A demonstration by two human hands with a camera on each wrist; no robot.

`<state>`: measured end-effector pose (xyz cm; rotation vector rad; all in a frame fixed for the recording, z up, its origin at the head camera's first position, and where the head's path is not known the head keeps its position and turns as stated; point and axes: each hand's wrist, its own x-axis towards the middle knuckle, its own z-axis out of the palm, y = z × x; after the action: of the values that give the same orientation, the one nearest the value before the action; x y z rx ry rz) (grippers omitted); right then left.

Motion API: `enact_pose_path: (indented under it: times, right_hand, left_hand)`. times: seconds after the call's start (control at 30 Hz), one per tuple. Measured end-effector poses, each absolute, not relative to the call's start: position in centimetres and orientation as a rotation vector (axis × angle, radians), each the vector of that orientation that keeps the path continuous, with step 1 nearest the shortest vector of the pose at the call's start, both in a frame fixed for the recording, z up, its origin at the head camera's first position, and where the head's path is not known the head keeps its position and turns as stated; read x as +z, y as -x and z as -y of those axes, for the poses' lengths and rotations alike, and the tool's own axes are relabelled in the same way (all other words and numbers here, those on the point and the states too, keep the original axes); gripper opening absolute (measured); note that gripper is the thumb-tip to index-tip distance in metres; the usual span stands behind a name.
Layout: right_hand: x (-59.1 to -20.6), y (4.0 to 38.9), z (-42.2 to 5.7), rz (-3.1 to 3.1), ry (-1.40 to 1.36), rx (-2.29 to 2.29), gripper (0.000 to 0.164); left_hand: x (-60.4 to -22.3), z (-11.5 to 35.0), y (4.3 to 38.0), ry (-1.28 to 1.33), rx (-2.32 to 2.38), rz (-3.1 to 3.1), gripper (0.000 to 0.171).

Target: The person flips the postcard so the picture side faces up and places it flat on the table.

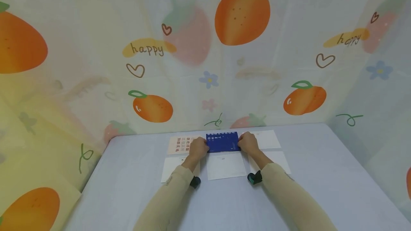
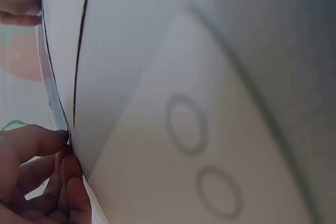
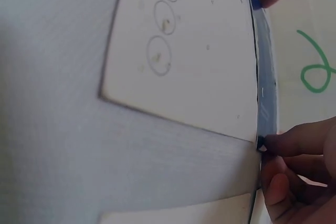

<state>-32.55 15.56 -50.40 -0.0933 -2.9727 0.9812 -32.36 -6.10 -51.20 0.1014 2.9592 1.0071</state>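
Observation:
A dark blue card (image 1: 223, 142) with white lettering is held between my two hands at the back middle of the table. My left hand (image 1: 198, 148) pinches its left edge, and my right hand (image 1: 248, 142) pinches its right edge. From the right wrist view the blue card (image 3: 268, 95) appears almost edge-on, with right fingertips at its near end. A white card (image 1: 226, 166) lies just in front of it. Left of the blue card, partly covered by my left hand, is a pale card (image 1: 178, 145) with red and grey characters.
More white cards lie around: one (image 1: 269, 139) at the back right, one (image 1: 279, 159) in front of it, one (image 1: 171, 168) at front left, partly under my forearms. A fruit-print curtain (image 1: 186, 77) hangs behind the white table (image 1: 128, 188).

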Motion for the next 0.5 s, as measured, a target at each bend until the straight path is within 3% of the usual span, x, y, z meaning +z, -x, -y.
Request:
enact_pose_path:
  times: [0.1,0.27,0.5]
  right_hand:
    - [-50.13,32.41,-15.27,2.992,0.076,0.910,0.012]
    - [-49.78,32.28,-14.92,3.029,0.062,0.880,0.024]
    - [-49.85,32.26,-14.98,3.050,0.039,0.835,0.015]
  left_hand:
    - [-51.13,5.91,32.19,-0.139,0.974,-2.977,0.018]
    - [-50.86,5.78,31.91,-0.125,1.006,-2.970,0.021]
    - [-51.06,5.87,31.93,-0.162,0.995,-2.976,0.014]
